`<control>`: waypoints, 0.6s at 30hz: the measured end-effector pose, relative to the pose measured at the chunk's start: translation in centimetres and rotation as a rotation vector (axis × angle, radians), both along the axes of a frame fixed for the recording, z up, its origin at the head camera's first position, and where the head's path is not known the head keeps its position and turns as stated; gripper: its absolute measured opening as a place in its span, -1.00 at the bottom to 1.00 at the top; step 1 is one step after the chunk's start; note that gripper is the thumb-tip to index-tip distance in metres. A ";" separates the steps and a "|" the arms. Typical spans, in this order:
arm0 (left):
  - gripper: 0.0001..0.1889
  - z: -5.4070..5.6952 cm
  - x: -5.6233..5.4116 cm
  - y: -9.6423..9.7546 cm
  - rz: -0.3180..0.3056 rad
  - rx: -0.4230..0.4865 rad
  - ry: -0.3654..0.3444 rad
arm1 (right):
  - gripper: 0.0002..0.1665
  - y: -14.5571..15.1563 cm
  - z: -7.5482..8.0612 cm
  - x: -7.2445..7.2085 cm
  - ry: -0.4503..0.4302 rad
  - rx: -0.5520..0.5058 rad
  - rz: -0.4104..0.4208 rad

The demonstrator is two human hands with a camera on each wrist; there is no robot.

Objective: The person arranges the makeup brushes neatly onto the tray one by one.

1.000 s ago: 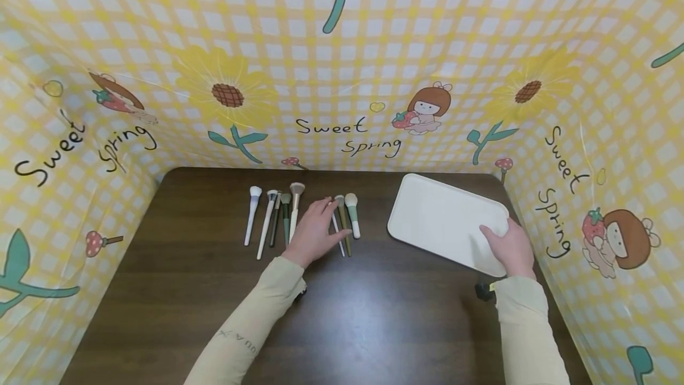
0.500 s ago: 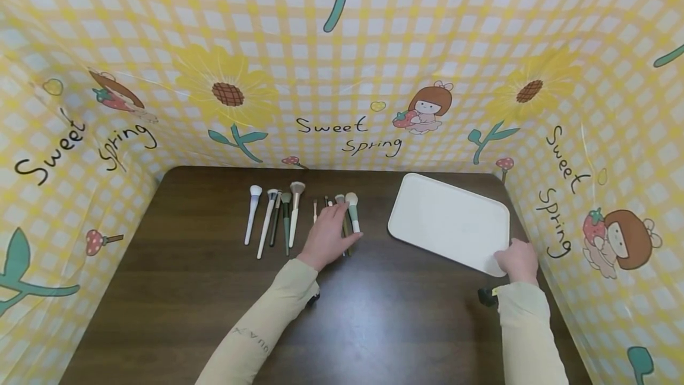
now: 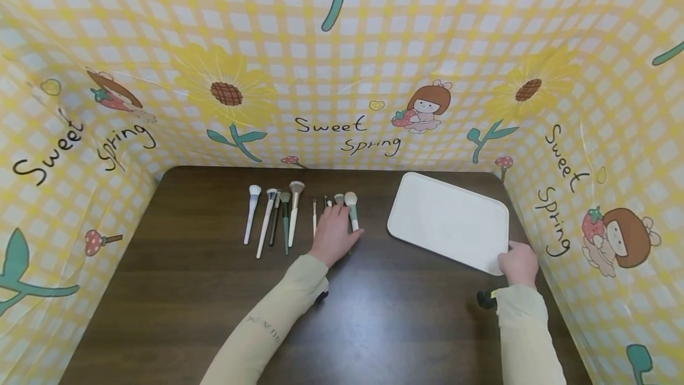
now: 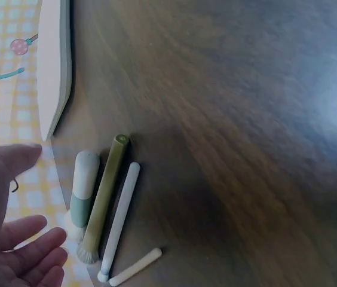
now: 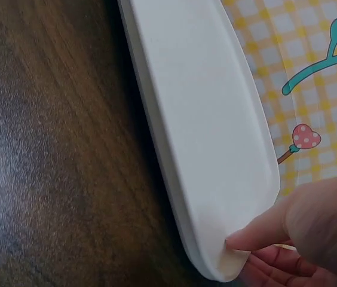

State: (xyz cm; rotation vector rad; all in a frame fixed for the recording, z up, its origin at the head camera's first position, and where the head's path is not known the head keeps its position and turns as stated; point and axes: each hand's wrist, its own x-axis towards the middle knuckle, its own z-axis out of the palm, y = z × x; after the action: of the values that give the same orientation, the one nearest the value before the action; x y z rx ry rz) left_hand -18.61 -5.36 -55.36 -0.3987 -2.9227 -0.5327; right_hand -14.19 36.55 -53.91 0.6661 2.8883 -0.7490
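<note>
My left hand (image 3: 335, 235) is held over the right-hand group of makeup brushes, fingers relaxed and holding nothing. In the left wrist view its fingers (image 4: 34, 257) stand apart from a green-and-white brush (image 4: 83, 185), an olive-handled brush (image 4: 106, 197), a thin white-handled brush (image 4: 120, 221) and a short pale stick (image 4: 135, 267). My right hand (image 3: 519, 263) pinches the near right corner of a white rectangular tray (image 3: 449, 218). The right wrist view has the thumb on top of the tray's end, with the other fingers at its outer edge, partly hidden.
Further left on the dark wooden table (image 3: 176, 290) lies another group of brushes, including a white one (image 3: 252, 212), a green-handled one (image 3: 286, 221) and a large fluffy one (image 3: 295, 210). Yellow checked cloth (image 3: 320, 64) walls the back and both sides.
My left hand has moved right across the brushes, uncovering the large fluffy one and a thin one. My right hand has shifted from the tray's right side to its near right corner.
</note>
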 end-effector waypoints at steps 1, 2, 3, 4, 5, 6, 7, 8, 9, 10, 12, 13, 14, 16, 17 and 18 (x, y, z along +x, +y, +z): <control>-0.34 0.0 -0.1 0.2 0.003 -0.004 0.002 | -0.34 -0.1 0.0 0.0 0.005 0.006 -0.009; -0.35 -0.1 -0.2 0.3 0.008 -0.006 0.002 | -0.34 -0.1 0.0 0.1 0.009 0.014 -0.015; -0.37 -0.1 -0.3 0.5 0.012 -0.010 0.005 | -0.35 -0.1 0.0 0.1 0.012 0.017 -0.019; -0.39 -0.2 -0.4 0.6 0.018 -0.013 0.005 | -0.35 -0.1 0.0 0.1 0.016 0.018 -0.024; -0.40 -0.2 -0.5 0.7 0.025 -0.012 -0.003 | -0.35 -0.1 0.0 0.2 0.020 0.020 -0.028; -0.41 -0.2 -0.6 0.9 0.033 -0.011 -0.010 | -0.36 -0.1 -0.1 0.2 0.023 0.019 -0.031; -0.42 -0.2 -0.6 1.0 0.046 -0.007 -0.018 | -0.36 -0.1 -0.1 0.1 0.027 0.018 -0.034; -0.42 -0.3 -0.7 1.1 0.060 -0.006 -0.026 | -0.36 0.0 -0.2 0.1 0.029 0.015 -0.036; -0.41 -0.2 -0.8 1.2 0.071 -0.007 -0.033 | -0.37 0.0 -0.2 0.1 0.030 0.012 -0.038; -0.41 -0.2 -0.8 1.3 0.084 -0.006 -0.044 | -0.37 0.0 -0.3 0.1 0.033 0.013 -0.038; -0.40 -0.3 -1.0 1.5 0.102 -0.019 -0.057 | -0.38 0.1 -0.4 0.1 0.037 0.014 -0.040; -0.40 -0.3 -1.0 1.5 0.109 -0.029 -0.065 | -0.38 0.1 -0.4 0.1 0.039 0.014 -0.040; -0.39 -0.3 -1.1 1.6 0.114 -0.044 -0.072 | -0.38 0.2 -0.4 0.1 0.041 0.012 -0.041; -0.39 -0.3 -1.2 1.7 0.124 -0.061 -0.082 | -0.38 0.2 -0.5 0.1 0.048 0.005 -0.044; -0.38 -0.4 -1.2 1.7 0.128 -0.072 -0.086 | -0.39 0.3 -0.5 0.1 0.050 0.001 -0.045; -0.38 -0.4 -1.3 1.7 0.132 -0.077 -0.092 | -0.39 0.3 -0.6 0.1 0.052 -0.003 -0.044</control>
State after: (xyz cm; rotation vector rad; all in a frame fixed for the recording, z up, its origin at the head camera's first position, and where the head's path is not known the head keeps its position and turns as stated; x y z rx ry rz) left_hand -19.88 -3.64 -55.76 -0.1936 -3.0376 -0.4316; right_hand -14.14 36.84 -54.48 0.7232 2.9271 -0.7870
